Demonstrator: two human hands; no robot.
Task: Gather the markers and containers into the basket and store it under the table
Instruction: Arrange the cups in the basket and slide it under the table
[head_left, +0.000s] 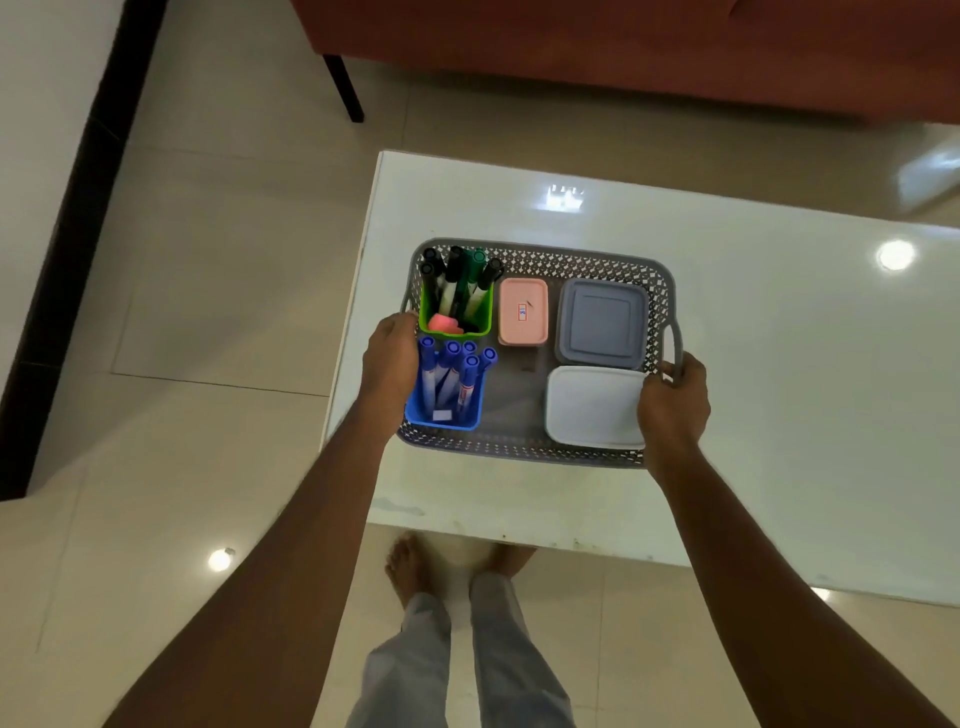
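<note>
A grey perforated basket (566, 264) sits near the left end of the white table (753, 364). Inside it stand a green holder (480, 317) with black and green markers (457, 275) and a blue holder (441, 418) with blue markers (457, 364). Beside them lie a pink lidded box (523, 312), a grey-blue lidded box (602, 322) and a white lidded box (592, 408). My left hand (389, 358) is closed on the basket's left handle. My right hand (675, 397) grips the right handle.
The table's left edge lies just beyond the basket. Glossy tiled floor (208, 291) surrounds the table. A red-brown sofa (623, 47) with a dark leg (345, 88) stands behind. My legs and bare feet (410, 566) are at the table's near edge.
</note>
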